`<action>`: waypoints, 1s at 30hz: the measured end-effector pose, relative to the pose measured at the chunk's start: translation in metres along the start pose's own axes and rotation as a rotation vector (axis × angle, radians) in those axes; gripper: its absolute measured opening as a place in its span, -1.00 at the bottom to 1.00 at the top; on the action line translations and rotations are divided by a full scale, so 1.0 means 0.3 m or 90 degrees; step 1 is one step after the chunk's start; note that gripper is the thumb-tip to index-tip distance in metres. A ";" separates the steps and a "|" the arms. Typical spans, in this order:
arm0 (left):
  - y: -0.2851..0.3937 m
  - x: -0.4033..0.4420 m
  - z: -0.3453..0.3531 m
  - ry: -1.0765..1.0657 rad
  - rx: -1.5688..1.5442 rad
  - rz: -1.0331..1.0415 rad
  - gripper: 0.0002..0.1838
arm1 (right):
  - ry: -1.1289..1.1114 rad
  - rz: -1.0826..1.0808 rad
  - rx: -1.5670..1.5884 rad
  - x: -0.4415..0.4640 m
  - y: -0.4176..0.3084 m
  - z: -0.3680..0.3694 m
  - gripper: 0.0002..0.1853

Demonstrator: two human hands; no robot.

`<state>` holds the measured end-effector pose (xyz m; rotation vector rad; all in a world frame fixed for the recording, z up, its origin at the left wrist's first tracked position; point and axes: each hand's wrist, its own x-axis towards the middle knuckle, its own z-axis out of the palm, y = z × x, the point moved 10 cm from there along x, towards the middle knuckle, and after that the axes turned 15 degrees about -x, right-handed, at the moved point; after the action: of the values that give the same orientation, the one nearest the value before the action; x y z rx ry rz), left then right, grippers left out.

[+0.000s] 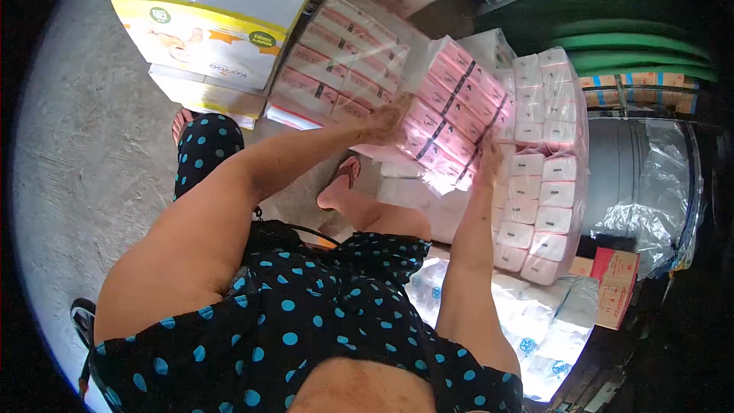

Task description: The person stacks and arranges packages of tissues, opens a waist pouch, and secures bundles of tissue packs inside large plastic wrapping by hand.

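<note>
A plastic-wrapped bundle of pink tissue packs (pixel 451 107) with dark stripes leans at a tilt in front of me. My left hand (pixel 388 121) grips its left side, the fingers closed on the wrapping and partly blurred. At its lower right edge, my right hand (pixel 489 157) holds the plastic, with some fingers hidden. Behind and left of it sits another wrapped bundle of pink packs (pixel 344 53). To the right, large clear bags of white-and-pink tissue packs (pixel 547 191) are stacked close to my right hand.
A white-and-yellow carton (pixel 206 38) stands at the upper left on the concrete floor (pixel 84 153). White plastic-wrapped packages (pixel 527 313) lie at the lower right, near a red box (pixel 614 287). A grey cylindrical container (pixel 627 176) and green stacked items (pixel 634 53) are farther right.
</note>
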<state>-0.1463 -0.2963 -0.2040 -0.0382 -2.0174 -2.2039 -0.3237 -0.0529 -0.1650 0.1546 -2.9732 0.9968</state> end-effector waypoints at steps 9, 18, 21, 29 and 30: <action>-0.007 -0.166 0.138 -0.209 0.564 0.262 -0.20 | -0.007 -0.527 -0.428 -0.246 -0.219 0.448 -0.42; -0.019 -0.173 0.122 -0.129 0.652 0.270 -0.30 | 0.293 0.071 -0.209 -0.249 0.122 0.117 -0.46; -0.040 -0.164 0.123 -0.116 0.653 0.285 -0.32 | -0.097 0.136 0.273 -0.259 0.136 0.288 -0.48; -0.034 -0.156 0.116 -0.133 0.649 0.303 -0.36 | 0.026 0.128 0.156 -0.249 0.126 0.264 -0.60; -0.033 -0.152 0.113 -0.137 0.640 0.306 -0.37 | 0.034 0.105 0.168 -0.243 0.129 0.269 -0.61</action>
<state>-0.1053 -0.2576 -0.2163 -0.5745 -2.6221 -0.7976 -0.2524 -0.0640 -0.2550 -0.1184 -2.8301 1.3865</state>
